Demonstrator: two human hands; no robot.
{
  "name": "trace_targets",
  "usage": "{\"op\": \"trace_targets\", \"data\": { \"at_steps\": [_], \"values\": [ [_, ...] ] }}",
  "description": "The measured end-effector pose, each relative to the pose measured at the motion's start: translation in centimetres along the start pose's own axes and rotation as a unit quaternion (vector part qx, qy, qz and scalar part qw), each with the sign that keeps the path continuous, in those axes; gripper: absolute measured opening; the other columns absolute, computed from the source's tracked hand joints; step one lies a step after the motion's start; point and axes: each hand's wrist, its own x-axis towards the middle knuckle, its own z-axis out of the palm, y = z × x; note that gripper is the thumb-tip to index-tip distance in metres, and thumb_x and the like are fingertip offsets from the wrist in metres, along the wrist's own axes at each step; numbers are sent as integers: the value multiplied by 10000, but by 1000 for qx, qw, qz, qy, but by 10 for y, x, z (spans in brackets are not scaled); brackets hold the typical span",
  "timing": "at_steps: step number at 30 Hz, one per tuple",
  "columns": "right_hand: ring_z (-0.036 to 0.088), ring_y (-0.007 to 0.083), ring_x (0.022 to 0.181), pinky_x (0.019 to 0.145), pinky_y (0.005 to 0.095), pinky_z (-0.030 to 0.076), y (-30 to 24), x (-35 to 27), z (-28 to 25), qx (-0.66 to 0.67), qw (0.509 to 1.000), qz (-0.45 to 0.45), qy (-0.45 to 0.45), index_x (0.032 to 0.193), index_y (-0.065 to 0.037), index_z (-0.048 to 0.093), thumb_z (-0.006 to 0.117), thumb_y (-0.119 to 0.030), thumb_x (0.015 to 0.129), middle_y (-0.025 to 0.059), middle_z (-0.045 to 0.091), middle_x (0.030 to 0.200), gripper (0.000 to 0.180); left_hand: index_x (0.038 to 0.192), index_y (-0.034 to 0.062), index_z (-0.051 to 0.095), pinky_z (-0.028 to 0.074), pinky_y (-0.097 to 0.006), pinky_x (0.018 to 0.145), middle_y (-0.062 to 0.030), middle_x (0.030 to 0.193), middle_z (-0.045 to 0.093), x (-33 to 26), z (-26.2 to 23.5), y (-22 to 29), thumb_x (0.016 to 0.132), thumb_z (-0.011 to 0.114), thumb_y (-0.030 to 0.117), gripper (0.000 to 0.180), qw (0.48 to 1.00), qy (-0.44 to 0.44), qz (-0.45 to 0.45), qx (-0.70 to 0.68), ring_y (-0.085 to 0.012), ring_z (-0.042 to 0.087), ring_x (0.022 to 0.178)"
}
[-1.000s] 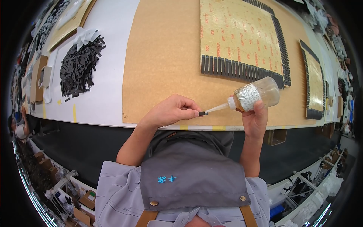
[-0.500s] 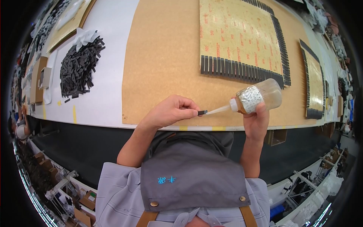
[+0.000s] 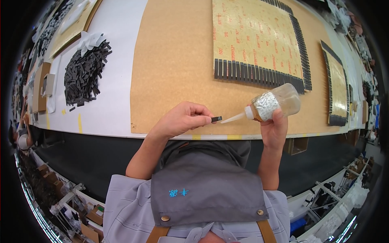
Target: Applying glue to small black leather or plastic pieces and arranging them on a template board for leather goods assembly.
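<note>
Between thumb and fingers, my left hand (image 3: pixel 181 118) pinches a small black strip (image 3: pixel 216 119), its free end pointing right. My right hand (image 3: pixel 275 127) is wrapped round a clear squeeze bottle (image 3: pixel 288 99), tilted with its long white nozzle (image 3: pixel 233 118) down to the left. The nozzle tip sits just right of the strip's end, slightly apart from it. Amber liquid shows near the bottle's neck, and a silvery label wraps its middle. Beyond the bottle lies a yellowish board (image 3: pixel 255 40) with black strips set in rows along its near and right edges.
A brown sheet (image 3: pixel 174 60) covers the middle of the white table (image 3: pixel 121 48). At the left is a heap of loose black strips (image 3: pixel 84 75) beside a cardboard box (image 3: pixel 40 87). A second strip-edged board (image 3: pixel 337 87) lies far right. Another person (image 3: pixel 25 135) is at the far left.
The nozzle tip has come away from the strip's end, leaving a small gap. The bottle has shifted slightly left and the strip has tilted up a little.
</note>
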Motion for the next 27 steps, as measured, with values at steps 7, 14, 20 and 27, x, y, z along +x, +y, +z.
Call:
{"op": "trace_targets", "data": {
  "at_steps": [7, 14, 20, 27],
  "values": [
    [570, 306, 1026, 844, 437, 494, -6, 0, 0, 104, 994, 12, -7, 1258, -16, 377, 526, -470, 854, 133, 548, 1132, 625, 883, -2, 633, 336, -188, 527, 17, 755, 537, 6, -5, -15, 814, 614, 86, 113, 991, 25, 122, -55, -38, 440, 628],
    [566, 311, 1037, 854, 441, 490, -1, 3, 9, 75, 997, -9, -6, 1254, -11, 386, 522, -451, 863, 134, 547, 1146, 605, 841, 12, 573, 334, -191, 523, -23, 785, 521, 10, -4, -27, 812, 543, 32, 47, 948, -85, 237, -197, -69, 446, 642],
    [563, 302, 1042, 879, 449, 475, 2, 3, 14, 80, 997, -11, -11, 1253, -1, 382, 545, -433, 855, 132, 541, 1153, 609, 794, 14, 527, 359, -214, 583, -21, 782, 468, 12, -4, -31, 778, 517, 61, 50, 953, -93, 234, -167, -85, 425, 651],
    [567, 295, 1035, 877, 452, 482, 1, 4, 19, 63, 997, -29, -20, 1244, 11, 385, 559, -431, 848, 129, 547, 1142, 618, 782, 20, 522, 355, -212, 590, -16, 773, 454, 11, -1, -30, 762, 531, 80, 64, 956, -92, 230, -159, -81, 422, 658]
  ]
}}
